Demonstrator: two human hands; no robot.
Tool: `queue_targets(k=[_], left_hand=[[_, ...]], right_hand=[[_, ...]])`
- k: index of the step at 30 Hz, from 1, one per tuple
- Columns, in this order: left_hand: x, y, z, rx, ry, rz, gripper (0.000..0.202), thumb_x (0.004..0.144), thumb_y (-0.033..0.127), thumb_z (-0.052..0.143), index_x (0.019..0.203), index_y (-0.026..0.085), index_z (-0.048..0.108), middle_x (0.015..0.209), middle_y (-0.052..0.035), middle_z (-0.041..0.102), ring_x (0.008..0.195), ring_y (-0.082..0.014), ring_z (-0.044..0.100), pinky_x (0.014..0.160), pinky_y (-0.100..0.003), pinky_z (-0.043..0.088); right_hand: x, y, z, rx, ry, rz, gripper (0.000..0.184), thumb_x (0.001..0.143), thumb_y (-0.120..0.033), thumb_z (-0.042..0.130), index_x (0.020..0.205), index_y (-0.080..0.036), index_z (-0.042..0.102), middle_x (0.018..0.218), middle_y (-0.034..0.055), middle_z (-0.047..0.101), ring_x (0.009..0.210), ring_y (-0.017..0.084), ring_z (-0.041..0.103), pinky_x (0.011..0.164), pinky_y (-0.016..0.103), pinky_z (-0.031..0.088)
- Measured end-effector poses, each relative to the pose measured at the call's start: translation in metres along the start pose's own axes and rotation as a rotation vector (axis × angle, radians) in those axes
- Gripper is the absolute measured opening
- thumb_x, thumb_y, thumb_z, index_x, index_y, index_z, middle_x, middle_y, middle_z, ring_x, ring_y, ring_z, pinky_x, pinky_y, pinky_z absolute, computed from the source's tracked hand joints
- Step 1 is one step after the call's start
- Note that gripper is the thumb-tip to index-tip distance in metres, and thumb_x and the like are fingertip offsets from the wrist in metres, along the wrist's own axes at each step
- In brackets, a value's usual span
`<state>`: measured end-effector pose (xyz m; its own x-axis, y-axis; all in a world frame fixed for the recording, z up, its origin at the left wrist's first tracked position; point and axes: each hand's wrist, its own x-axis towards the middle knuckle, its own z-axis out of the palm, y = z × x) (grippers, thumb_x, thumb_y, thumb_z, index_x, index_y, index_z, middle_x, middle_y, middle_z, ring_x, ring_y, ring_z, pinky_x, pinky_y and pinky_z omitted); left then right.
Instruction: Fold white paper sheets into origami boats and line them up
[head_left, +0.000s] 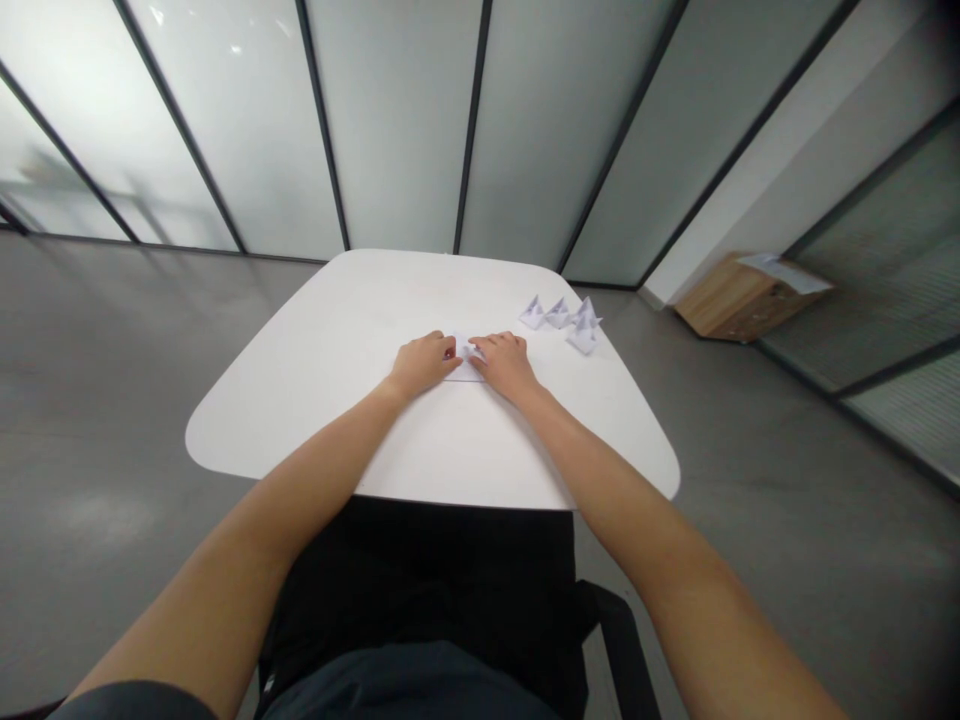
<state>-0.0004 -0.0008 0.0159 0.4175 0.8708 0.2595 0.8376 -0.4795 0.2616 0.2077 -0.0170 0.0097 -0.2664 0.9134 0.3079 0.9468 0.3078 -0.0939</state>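
Nothing legible — the sheet (784, 272) atop the tan box (735, 308) too small to tell

Plain matte white across the rounded table top (337, 300), dead ahead. Whiter still, with faint lilac shadow, on the folded paper sheet (465, 368) at twelve o'clock and the folded paper boats (559, 313) toward one o'clock. Warm light brown with wood grain on the wooden box (750, 305) near two o'clock; white on the loose paper (784, 272) atop it. Mottled grey over the floor (97, 420) at nine o'clock. Milky grey-white, striped by black frames, along the frosted glass wall (397, 120) at twelve o'clock. Solid black on the chair arm (619, 640) at four o'clock.
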Motion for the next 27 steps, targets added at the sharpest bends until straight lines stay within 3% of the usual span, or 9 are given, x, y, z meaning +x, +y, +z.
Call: queue_targets(k=[9, 14, 21, 27], left_hand=[[0.009, -0.021, 0.005, -0.064, -0.023, -0.008, 0.028, 0.096, 0.048, 0.072, 0.114, 0.027, 0.074, 0.121, -0.0064, 0.074, 0.107, -0.0256, 0.07, 0.094, -0.036, 0.055], [0.006, -0.032, 0.003, -0.029, -0.031, -0.069, 0.053, 0.092, 0.056, 0.076, 0.137, 0.03, 0.067, 0.138, -0.0084, 0.071, 0.128, -0.0328, 0.061, 0.103, -0.041, 0.053], [0.008, -0.036, 0.006, -0.061, 0.004, -0.016, 0.069, 0.09, 0.048, 0.082, 0.151, 0.026, 0.058, 0.136, -0.0102, 0.07, 0.128, -0.0312, 0.064, 0.112, -0.042, 0.048], [0.006, -0.034, 0.003, -0.16, 0.047, 0.005, 0.094, 0.084, 0.037, 0.086, 0.165, 0.029, 0.041, 0.146, -0.0118, 0.059, 0.124, -0.0287, 0.068, 0.107, -0.039, 0.054]], right_hand=[[0.004, 0.02, 0.005, 0.088, -0.104, 0.132, 0.057, 0.102, -0.039, 0.066, 0.157, -0.026, 0.055, 0.146, 0.0095, 0.07, 0.134, 0.035, 0.058, 0.112, 0.051, 0.043], [-0.001, 0.033, 0.002, 0.138, -0.135, 0.137, 0.057, 0.101, -0.032, 0.067, 0.156, -0.026, 0.056, 0.147, 0.0075, 0.07, 0.137, 0.03, 0.06, 0.114, 0.044, 0.044], [-0.004, 0.028, 0.004, 0.169, -0.11, 0.08, 0.058, 0.101, -0.03, 0.065, 0.158, -0.024, 0.055, 0.146, 0.0079, 0.071, 0.139, 0.028, 0.059, 0.118, 0.042, 0.042], [-0.003, 0.029, 0.001, 0.215, -0.1, 0.106, 0.074, 0.096, -0.034, 0.073, 0.164, -0.022, 0.046, 0.14, 0.0108, 0.073, 0.136, 0.03, 0.061, 0.117, 0.045, 0.043]])
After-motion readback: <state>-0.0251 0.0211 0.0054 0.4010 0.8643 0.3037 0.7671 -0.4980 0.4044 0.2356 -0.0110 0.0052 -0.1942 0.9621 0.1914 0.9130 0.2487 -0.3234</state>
